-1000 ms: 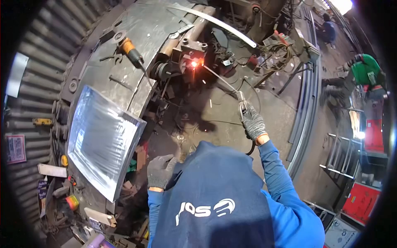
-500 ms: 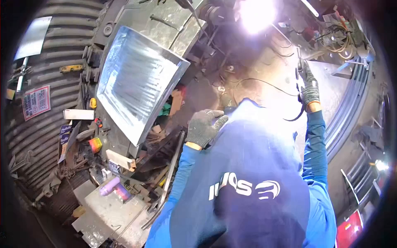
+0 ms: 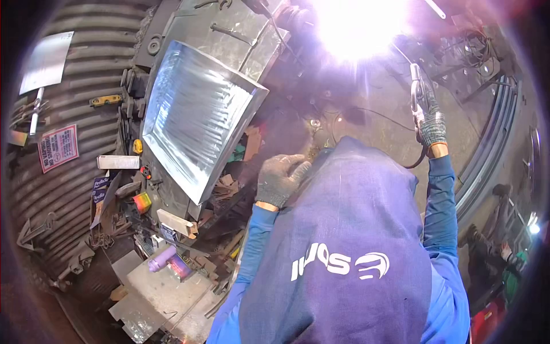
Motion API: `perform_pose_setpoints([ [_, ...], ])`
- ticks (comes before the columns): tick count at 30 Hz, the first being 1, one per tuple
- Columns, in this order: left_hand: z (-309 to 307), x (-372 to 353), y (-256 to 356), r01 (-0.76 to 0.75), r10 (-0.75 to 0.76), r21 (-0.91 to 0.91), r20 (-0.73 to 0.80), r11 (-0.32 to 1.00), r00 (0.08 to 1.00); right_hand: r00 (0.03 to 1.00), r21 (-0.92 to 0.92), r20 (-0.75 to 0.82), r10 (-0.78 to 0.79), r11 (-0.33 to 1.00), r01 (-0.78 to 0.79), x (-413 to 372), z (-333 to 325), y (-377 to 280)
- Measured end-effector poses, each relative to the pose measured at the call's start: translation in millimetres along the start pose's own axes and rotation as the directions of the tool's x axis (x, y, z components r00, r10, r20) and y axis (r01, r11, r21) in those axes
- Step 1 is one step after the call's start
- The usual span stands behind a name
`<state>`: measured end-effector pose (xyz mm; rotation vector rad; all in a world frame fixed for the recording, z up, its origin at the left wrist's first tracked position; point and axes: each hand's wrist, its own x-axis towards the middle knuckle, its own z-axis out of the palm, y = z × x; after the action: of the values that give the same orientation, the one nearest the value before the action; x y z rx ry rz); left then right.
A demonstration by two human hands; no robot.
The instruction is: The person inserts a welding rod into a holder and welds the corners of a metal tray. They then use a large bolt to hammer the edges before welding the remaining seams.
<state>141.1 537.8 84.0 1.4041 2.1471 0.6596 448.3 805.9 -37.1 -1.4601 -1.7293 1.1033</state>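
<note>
My right hand, in a grey knit glove, is closed around an electrode holder. A thin welding electrode reaches from its jaws up and left toward a blinding white arc. The glare hides the electrode's tip and the metal there. My left hand, also gloved, is bent with its fingers curled at the edge of a dark blue cloth with white lettering. What those fingers grip, if anything, is hidden. The cloth covers much of the lower middle.
A shiny metal tray-like panel leans on a steel bench at left. A cable hangs from the holder. Long metal bars lie at right, near a person in green. A purple bottle lies on a cluttered table.
The arc's glare has grown larger and brighter. The view has shifted slightly, and a person in green now shows at lower right. My hands keep nearly the same places.
</note>
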Motion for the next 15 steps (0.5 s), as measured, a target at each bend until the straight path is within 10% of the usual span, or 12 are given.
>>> perform_pose_setpoints([
  [11,-63.1,53.7,-51.6,-0.174,0.209,0.244,-0.127,0.954,0.970,0.895,0.142,0.046,0.444,0.884,-0.446,-6.2,-7.8,-5.3],
  [15,-113.2,119.3,-90.7,-0.174,0.218,0.514,-0.026,0.840,0.976,0.994,-0.206,0.068,0.091,0.976,-0.075,-34.3,-25.2,-15.5],
])
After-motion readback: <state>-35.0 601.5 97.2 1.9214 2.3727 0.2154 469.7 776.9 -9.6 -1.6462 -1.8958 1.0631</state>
